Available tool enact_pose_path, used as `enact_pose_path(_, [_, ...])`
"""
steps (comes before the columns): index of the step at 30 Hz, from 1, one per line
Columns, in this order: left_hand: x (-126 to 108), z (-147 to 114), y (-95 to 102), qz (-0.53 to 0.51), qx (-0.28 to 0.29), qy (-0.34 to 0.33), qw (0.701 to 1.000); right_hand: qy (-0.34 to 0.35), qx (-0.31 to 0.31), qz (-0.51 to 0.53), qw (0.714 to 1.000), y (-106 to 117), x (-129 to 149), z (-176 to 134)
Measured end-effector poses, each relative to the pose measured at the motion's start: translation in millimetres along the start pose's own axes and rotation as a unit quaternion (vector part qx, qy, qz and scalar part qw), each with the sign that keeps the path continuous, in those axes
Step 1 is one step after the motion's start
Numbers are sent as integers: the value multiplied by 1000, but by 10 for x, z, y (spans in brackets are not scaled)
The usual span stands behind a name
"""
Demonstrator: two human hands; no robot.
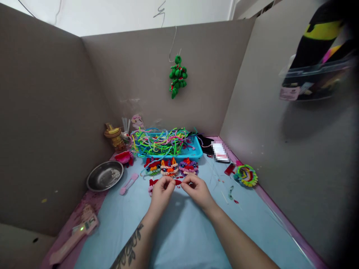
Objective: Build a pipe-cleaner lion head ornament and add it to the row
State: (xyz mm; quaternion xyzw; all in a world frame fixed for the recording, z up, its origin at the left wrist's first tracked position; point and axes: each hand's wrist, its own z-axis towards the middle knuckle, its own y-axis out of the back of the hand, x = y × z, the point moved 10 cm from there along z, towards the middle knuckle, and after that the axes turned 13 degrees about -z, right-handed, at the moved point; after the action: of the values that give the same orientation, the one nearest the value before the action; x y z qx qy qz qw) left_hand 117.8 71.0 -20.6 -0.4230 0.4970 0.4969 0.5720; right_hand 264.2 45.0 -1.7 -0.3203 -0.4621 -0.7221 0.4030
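My left hand (165,186) and my right hand (195,188) face each other over the middle of a light blue cloth, thumbs and fingertips pinched together. Between the fingertips there is a narrow gap. Whatever the fingers hold is too small to make out. Small red pieces (178,182) show just behind the gap, and a red and pink piece (151,184) is partly hidden by my left hand. Just beyond stand three fuzzy pipe-cleaner faces: a green and red one (153,168), an orange one (169,169) and a purple one (189,167).
Behind is a blue tray (198,151) heaped with pipe cleaners (162,142). A metal bowl (98,179) with white beads and a pink tool (129,184) lie left. A phone (220,151) and a colourful ring-shaped piece (246,175) lie right. Grey partitions enclose the table.
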Motion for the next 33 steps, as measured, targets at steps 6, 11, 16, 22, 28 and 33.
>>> enact_pose_path(6, [-143,-30,-72,51,24,-57,997,-48,34,50,997,-82,-134,-1])
enact_pose_path(11, [-268,-93,-202,107,67,-105,986,-52,63,84,993,-127,-132,-5])
enact_pose_path(16, [-319,-127,-234,155,77,-141,975,20,38,-33,999,-22,23,11])
enact_pose_path(22, [-358,-140,-190,145,58,-152,976,37,9,-56,998,57,82,11])
enact_pose_path(28, [-377,-141,-97,110,17,-137,984,15,2,-10,1000,74,59,15])
enact_pose_path(33, [-294,-149,-55,43,-10,-102,994,-37,19,86,995,-22,-94,6])
